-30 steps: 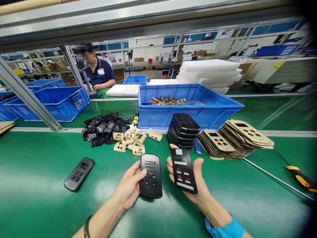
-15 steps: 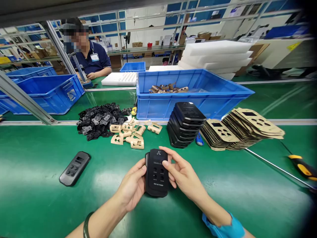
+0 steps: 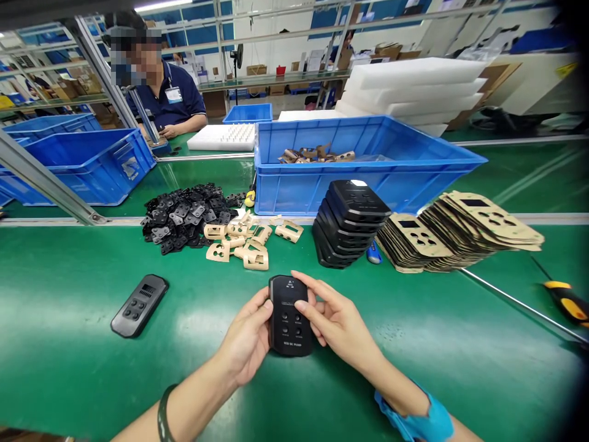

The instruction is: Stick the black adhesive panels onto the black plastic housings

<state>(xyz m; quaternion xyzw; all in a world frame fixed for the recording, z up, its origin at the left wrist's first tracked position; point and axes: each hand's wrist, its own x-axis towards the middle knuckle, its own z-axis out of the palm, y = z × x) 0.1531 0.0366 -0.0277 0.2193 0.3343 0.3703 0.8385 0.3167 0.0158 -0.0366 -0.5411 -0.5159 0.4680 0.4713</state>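
Observation:
A black device with four buttons and white print (image 3: 291,331) is held over the green table, its face up. My left hand (image 3: 248,337) grips its left edge, thumb on the rim. Fingers of my right hand (image 3: 338,319) clasp the right side, the thumb on the face and the index finger at the top edge. Another black device (image 3: 140,306) lies to the left, without the printed face. Beyond my hands are curled tan pieces (image 3: 255,259), a heap of small black plates (image 3: 179,218) and a stack of black housings (image 3: 352,202).
Stacks of tan cut-out sheets (image 3: 488,215) stand at the right, near a screwdriver (image 3: 564,301) and a metal rod (image 3: 519,302). A large blue bin (image 3: 294,190) is behind. Across the bench sits a person (image 3: 170,104) by a white foam tray (image 3: 221,140).
The printed face now sits lined up on the device; before, it was offset to the right. Both hands keep their hold. The view has shifted slightly.

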